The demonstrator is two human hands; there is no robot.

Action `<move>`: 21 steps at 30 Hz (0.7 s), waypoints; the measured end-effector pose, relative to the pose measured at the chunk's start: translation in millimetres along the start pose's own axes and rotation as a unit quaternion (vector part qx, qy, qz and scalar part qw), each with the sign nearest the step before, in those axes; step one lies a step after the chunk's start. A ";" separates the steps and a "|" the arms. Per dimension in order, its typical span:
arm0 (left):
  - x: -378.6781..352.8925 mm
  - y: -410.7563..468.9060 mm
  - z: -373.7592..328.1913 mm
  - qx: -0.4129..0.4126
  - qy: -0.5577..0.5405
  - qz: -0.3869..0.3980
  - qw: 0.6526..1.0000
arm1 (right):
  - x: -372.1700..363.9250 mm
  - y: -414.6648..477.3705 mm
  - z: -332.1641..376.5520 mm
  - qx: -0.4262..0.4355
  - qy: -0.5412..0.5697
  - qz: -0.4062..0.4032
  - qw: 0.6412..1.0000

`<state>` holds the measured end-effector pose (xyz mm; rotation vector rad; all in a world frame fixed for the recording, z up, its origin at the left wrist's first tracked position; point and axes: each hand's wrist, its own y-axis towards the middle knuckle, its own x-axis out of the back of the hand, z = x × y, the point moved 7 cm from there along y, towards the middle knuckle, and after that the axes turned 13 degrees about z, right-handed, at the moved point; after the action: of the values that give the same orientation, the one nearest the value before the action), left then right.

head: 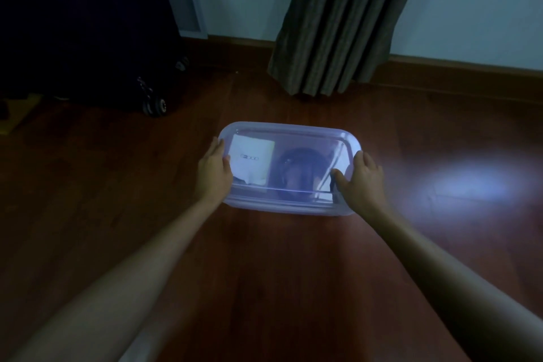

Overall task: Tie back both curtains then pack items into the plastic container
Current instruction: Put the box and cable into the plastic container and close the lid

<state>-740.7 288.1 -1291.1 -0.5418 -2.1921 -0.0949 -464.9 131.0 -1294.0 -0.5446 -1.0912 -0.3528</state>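
A clear plastic container [289,129] with its translucent lid on sits on the wooden floor in the middle of the view. Through the lid I see a white booklet [252,160] on the left and a dark round item [302,167] beside it. My left hand [213,170] lies flat against the container's left end, fingers straight along the rim. My right hand [363,179] rests on the right end, fingers spread over the lid's corner. A grey-brown curtain [338,23] hangs gathered to the floor behind the container.
A dark wheeled suitcase [88,38] stands at the back left. A pale wall with a wooden skirting board [470,70] runs along the back. A bright patch of light lies on the floor [470,188] to the right.
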 end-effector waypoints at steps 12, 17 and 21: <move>-15.6 -22.9 -16.0 -0.126 0.160 0.069 0.977 | -8.8 -51.7 -4.2 0.098 0.108 0.035 0.989; -33.0 -40.3 -4.1 -0.251 0.367 0.138 0.885 | -17.6 -66.3 -9.6 0.104 0.023 0.071 0.992; -34.1 -27.8 -1.8 -0.268 0.411 0.143 0.860 | -19.7 -50.4 -7.8 0.101 0.007 0.078 0.992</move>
<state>-732.4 250.7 -1312.7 -0.9237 -1.2098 -0.6664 -494.0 85.5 -1302.3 -0.4428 -1.0498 -0.1079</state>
